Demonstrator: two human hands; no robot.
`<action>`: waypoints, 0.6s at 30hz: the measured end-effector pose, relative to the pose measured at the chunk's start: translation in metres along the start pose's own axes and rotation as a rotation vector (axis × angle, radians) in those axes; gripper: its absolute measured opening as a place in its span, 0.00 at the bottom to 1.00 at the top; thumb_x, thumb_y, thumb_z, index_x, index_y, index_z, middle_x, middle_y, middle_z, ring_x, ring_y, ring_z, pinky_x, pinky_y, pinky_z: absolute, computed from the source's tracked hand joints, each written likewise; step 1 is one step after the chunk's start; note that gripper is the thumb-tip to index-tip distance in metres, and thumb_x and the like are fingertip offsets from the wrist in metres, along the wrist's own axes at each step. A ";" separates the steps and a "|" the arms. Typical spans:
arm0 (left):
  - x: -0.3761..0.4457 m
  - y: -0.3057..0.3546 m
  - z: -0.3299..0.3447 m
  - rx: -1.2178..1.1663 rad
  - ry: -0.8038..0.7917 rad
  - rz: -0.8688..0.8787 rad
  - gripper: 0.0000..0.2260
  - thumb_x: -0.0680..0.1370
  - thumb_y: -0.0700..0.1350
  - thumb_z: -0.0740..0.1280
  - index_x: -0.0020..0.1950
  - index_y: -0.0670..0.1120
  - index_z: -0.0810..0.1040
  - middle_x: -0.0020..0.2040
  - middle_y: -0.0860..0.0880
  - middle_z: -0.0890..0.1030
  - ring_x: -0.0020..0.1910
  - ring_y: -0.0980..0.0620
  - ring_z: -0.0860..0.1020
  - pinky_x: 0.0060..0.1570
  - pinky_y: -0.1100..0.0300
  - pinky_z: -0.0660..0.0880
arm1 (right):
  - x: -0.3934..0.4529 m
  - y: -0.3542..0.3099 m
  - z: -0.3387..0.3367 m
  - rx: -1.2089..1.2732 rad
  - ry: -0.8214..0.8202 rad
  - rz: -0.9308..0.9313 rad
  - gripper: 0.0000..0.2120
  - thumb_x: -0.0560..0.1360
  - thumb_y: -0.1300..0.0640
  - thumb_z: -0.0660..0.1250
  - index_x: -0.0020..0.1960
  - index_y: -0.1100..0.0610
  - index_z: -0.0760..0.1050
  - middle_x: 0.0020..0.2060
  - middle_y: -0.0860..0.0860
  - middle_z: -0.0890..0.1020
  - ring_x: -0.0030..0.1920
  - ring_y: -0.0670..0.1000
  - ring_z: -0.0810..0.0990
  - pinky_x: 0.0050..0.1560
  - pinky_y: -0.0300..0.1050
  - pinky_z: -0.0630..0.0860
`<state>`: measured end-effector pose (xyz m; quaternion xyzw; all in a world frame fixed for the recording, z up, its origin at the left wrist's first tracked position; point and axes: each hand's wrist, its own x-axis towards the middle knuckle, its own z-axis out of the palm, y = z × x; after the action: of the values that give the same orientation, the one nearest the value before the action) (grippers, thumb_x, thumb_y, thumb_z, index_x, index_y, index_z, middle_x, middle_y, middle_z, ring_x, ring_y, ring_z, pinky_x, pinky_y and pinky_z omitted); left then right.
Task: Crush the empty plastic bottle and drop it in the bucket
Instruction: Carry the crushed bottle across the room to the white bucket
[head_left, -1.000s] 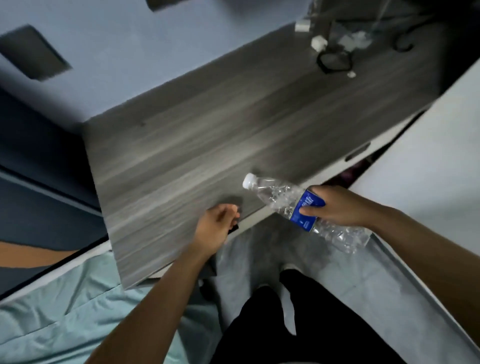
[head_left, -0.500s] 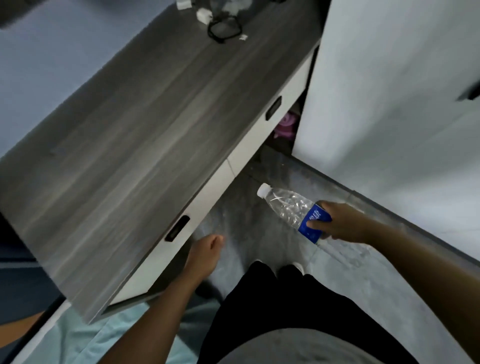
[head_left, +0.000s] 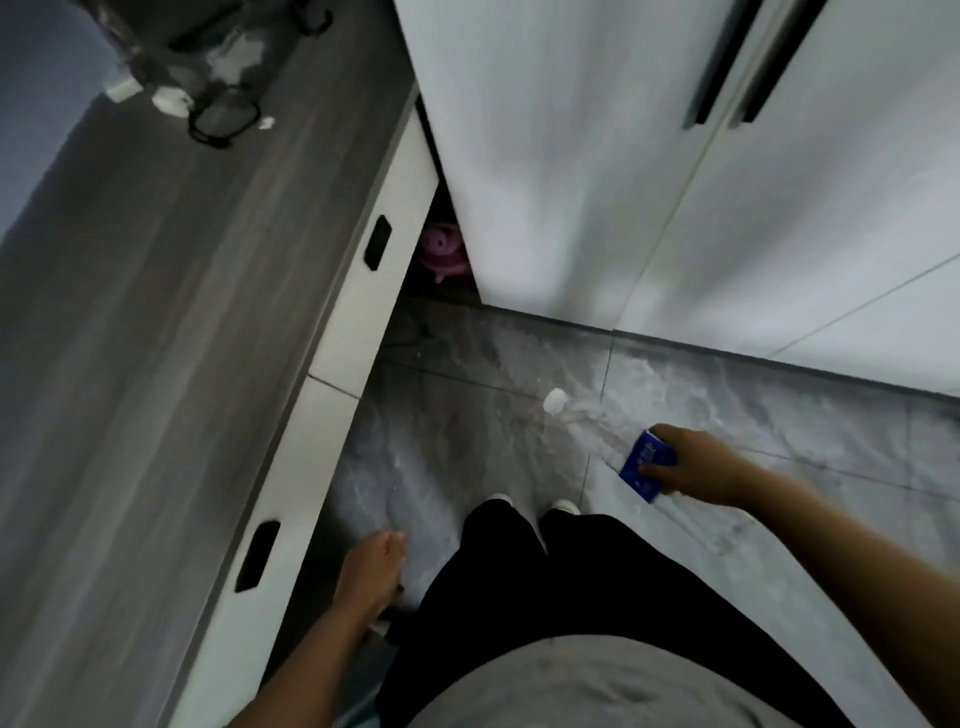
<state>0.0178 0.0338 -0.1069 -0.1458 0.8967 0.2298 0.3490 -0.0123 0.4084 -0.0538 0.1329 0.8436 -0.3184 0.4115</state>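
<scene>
Clear plastic bottle (head_left: 597, 431) with glossy blue label, wood-grain matt tabletop (head_left: 156, 312), polished marbled grey floor (head_left: 467, 441).

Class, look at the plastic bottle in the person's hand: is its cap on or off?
On. The bottle shows a white cap at its neck end, pointing away from the right hand gripping the blue label.

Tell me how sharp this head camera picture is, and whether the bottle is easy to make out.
Head view: dim and motion-smeared, worst on the right hand and forearm. The clear bottle almost melts into the pale marbled floor; only its white cap and blue label stand out. Wide-angle lens bends the desk edge.
</scene>
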 end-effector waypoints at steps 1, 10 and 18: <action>0.005 0.002 -0.001 0.032 -0.010 0.021 0.19 0.79 0.43 0.56 0.27 0.50 0.66 0.32 0.46 0.74 0.35 0.48 0.72 0.35 0.58 0.64 | -0.001 0.007 0.001 0.012 0.014 0.024 0.16 0.76 0.56 0.65 0.61 0.61 0.71 0.57 0.61 0.79 0.52 0.59 0.79 0.53 0.50 0.74; 0.065 0.044 -0.033 0.272 -0.137 0.224 0.16 0.80 0.43 0.54 0.45 0.36 0.79 0.51 0.36 0.81 0.50 0.42 0.78 0.50 0.54 0.72 | -0.033 0.056 0.052 0.224 0.122 0.342 0.14 0.77 0.56 0.63 0.61 0.59 0.71 0.55 0.61 0.79 0.52 0.57 0.78 0.47 0.44 0.68; 0.102 0.091 -0.049 0.461 -0.285 0.475 0.14 0.79 0.44 0.56 0.37 0.43 0.75 0.46 0.37 0.81 0.43 0.44 0.76 0.42 0.54 0.69 | -0.084 0.069 0.158 0.315 0.175 0.657 0.16 0.77 0.54 0.62 0.62 0.57 0.71 0.59 0.58 0.80 0.58 0.57 0.78 0.55 0.44 0.73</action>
<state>-0.1210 0.0759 -0.1174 0.1824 0.8762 0.1144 0.4312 0.1701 0.3617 -0.0908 0.4846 0.7288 -0.2826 0.3925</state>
